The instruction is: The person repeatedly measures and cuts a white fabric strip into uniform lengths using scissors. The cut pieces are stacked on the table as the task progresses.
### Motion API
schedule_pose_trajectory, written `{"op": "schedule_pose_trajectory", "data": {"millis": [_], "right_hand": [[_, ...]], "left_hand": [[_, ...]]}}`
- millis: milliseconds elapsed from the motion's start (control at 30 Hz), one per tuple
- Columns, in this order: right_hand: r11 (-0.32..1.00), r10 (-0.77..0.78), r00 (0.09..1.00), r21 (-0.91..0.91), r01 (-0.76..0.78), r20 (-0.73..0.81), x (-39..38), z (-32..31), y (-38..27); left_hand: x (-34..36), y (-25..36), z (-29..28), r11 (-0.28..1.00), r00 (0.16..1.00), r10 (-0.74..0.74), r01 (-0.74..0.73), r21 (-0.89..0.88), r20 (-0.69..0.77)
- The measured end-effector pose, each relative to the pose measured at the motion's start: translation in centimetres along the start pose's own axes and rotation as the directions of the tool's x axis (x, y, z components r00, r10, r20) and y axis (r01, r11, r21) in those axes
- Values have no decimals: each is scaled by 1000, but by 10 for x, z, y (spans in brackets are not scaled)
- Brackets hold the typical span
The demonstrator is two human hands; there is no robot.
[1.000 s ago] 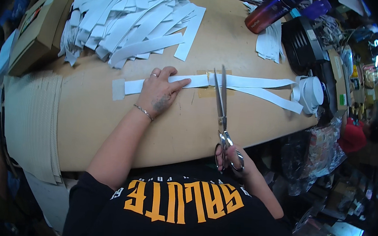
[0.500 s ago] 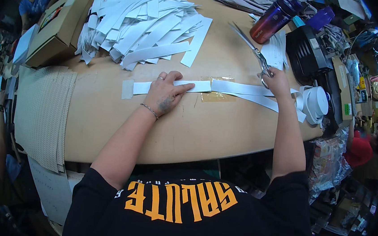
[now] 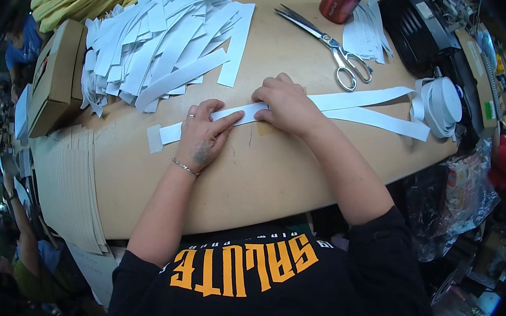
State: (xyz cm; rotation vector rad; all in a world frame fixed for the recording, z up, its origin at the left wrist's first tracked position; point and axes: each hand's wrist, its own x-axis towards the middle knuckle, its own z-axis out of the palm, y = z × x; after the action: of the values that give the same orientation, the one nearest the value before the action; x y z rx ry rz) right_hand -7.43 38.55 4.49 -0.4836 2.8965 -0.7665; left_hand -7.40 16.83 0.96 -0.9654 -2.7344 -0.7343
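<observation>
A white band strip [image 3: 171, 133] lies across the table, one end beside a patch of clear tape [image 3: 155, 139]. My left hand [image 3: 204, 135] rests on this strip, fingers spread and pressing it flat. Just to the right, my right hand [image 3: 290, 108] pinches the white band, thumb and fingers closed on it near the brown tape [image 3: 266, 128]. From under that hand, more white band [image 3: 363, 99] runs right to a white roll [image 3: 441, 104]. Silver scissors [image 3: 328, 40] with dark blades lie on the table beyond my right hand, touched by neither hand.
A big pile of cut white strips [image 3: 161, 41] covers the far left. Near it stand a cardboard box [image 3: 58, 81] and stacked textured sheets [image 3: 67, 178]. At the far right are a red bottle [image 3: 340, 3], a smaller strip bundle [image 3: 366, 32] and a black device [image 3: 417, 37].
My right hand has let go of the scissors, which now lie on the table, and has come left onto the band. My left hand stays on the strip. The view has shifted.
</observation>
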Motion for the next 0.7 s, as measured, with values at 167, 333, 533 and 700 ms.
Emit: {"op": "schedule_pose_trajectory", "data": {"millis": [167, 333, 533, 700], "right_hand": [[994, 106, 978, -42, -100, 178, 12, -7, -7], [989, 120, 976, -110, -101, 184, 14, -7, -20], [988, 151, 988, -24, -151, 30, 8, 1, -21], [999, 12, 936, 40, 2, -351, -21, 16, -23]], "left_hand": [[2, 2, -1, 998, 999, -9, 6, -64, -42], [-2, -2, 3, 996, 997, -25, 18, -90, -75], [-1, 7, -1, 998, 987, -67, 66, -6, -144], [-5, -4, 1, 983, 989, -138, 131, -126, -46]]}}
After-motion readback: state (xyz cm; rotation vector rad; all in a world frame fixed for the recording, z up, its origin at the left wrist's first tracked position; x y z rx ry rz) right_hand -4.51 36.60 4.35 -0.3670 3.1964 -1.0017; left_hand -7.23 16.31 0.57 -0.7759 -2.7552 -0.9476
